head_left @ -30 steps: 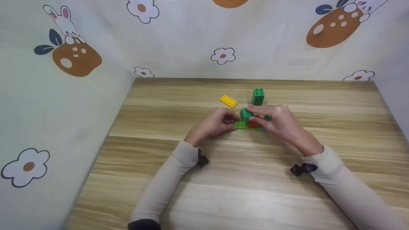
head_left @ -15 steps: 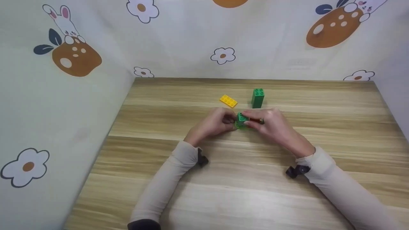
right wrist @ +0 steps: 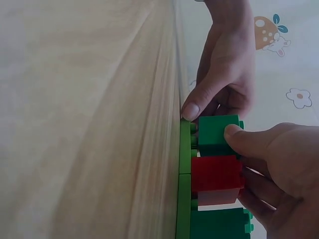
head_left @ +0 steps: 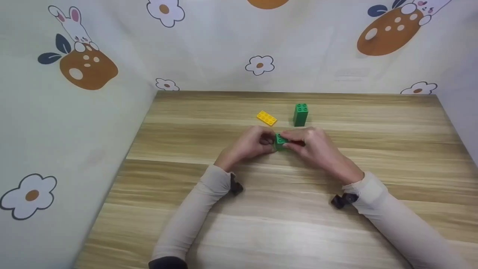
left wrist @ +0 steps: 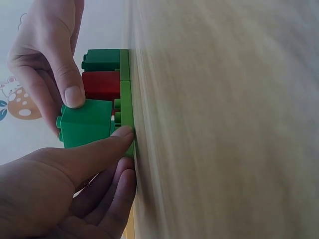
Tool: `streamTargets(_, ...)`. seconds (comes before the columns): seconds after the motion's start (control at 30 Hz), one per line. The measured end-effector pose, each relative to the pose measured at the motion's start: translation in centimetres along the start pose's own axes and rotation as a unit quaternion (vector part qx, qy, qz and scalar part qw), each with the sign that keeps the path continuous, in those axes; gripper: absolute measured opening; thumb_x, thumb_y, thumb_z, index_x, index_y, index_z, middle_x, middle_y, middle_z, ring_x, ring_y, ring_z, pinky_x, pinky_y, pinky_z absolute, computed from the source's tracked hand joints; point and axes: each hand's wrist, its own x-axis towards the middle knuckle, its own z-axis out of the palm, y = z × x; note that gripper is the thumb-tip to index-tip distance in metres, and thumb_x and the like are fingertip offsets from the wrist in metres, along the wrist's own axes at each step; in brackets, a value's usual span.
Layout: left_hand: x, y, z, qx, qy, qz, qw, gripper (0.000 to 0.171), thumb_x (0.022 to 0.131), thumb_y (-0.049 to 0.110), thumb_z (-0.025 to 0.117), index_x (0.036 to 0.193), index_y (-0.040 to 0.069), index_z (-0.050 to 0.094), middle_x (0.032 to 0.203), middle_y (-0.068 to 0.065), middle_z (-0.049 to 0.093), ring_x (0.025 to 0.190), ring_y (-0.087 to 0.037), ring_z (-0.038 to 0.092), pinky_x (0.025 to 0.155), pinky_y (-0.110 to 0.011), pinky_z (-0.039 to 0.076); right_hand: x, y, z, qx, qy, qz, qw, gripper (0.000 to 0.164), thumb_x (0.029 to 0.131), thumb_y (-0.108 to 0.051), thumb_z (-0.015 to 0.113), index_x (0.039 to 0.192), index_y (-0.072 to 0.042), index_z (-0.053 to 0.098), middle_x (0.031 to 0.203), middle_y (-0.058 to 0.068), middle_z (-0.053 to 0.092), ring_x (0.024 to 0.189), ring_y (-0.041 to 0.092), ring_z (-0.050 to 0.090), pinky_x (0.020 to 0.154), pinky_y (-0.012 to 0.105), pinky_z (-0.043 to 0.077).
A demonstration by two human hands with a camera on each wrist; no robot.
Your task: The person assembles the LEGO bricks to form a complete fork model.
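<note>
My right hand [head_left: 313, 147] pinches a green brick [left wrist: 89, 124] between thumb and fingers. In both wrist views that brick sits just over the studs of a light green plate [right wrist: 185, 149], with a thin gap beneath it. My left hand [head_left: 250, 144] grips the plate's left end, its thumb [left wrist: 112, 144] along the near edge. A red brick [right wrist: 217, 174] stands on the plate beside the held brick. Past it, a second green brick [left wrist: 102, 59] stands on the adjoining light green plate. In the head view my right hand hides the red brick and the far green one.
On the wooden table [head_left: 209, 123], a flat yellow plate [head_left: 266, 118] lies behind my left hand. A tall green stack [head_left: 300, 115] stands upright behind my right hand. The patterned wall [head_left: 216, 45] borders the table's back edge.
My right hand has carried the green brick left and down, from above the red brick to over the plate's left end. The left hand has stayed in place on the plate.
</note>
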Motion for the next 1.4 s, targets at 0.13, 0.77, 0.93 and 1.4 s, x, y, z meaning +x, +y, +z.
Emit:
streamTargets(0.13,-0.01,0.04,-0.01,-0.012,-0.003,-0.003,0.9999,0.042,0.094,0.003,0.083,0.134,0.002,0.071,0.122,-0.013,0.078,0.112,-0.022,0.076,0.1,-0.031,0.062,0.0,0.0,0.1,-0.013,0.009,-0.015,1.0,0.031,0.094,-0.012,0.085,0.125,-0.012,0.082,0.124,0.007,0.08,0.115,0.025,0.079,0.095,0.04,0.066)
streamTargets(0.77,-0.2,0.18,-0.21,-0.01,-0.007,0.003,0.9999,0.029,0.097,0.006,0.08,0.126,0.007,0.074,0.119,-0.007,0.079,0.113,-0.017,0.075,0.104,-0.032,0.061,0.83,-0.84,0.24,-0.001,-0.012,0.059,0.998,0.026,0.095,-0.014,0.085,0.12,-0.017,0.084,0.115,0.005,0.084,0.095,0.017,0.079,0.08,0.037,0.067)
streamTargets(0.93,-0.2,0.06,-0.24,-0.011,-0.009,0.006,0.9999,0.03,0.097,0.006,0.08,0.127,0.009,0.075,0.119,-0.006,0.078,0.113,-0.017,0.075,0.104,-0.033,0.061,0.78,-0.79,0.31,0.003,-0.016,0.074,0.997,0.025,0.096,-0.016,0.084,0.121,-0.018,0.084,0.115,0.005,0.084,0.09,0.016,0.077,0.076,0.036,0.066)
streamTargets(1.4,-0.29,0.05,0.01,-0.023,-0.003,-0.002,0.9997,0.034,0.094,0.005,0.083,0.127,0.005,0.075,0.122,-0.01,0.078,0.113,-0.02,0.076,0.101,-0.03,0.062,0.42,-0.54,0.4,-0.007,-0.002,0.066,0.998,0.026,0.093,-0.018,0.088,0.119,-0.018,0.085,0.116,0.004,0.084,0.095,0.017,0.079,0.081,0.037,0.067)
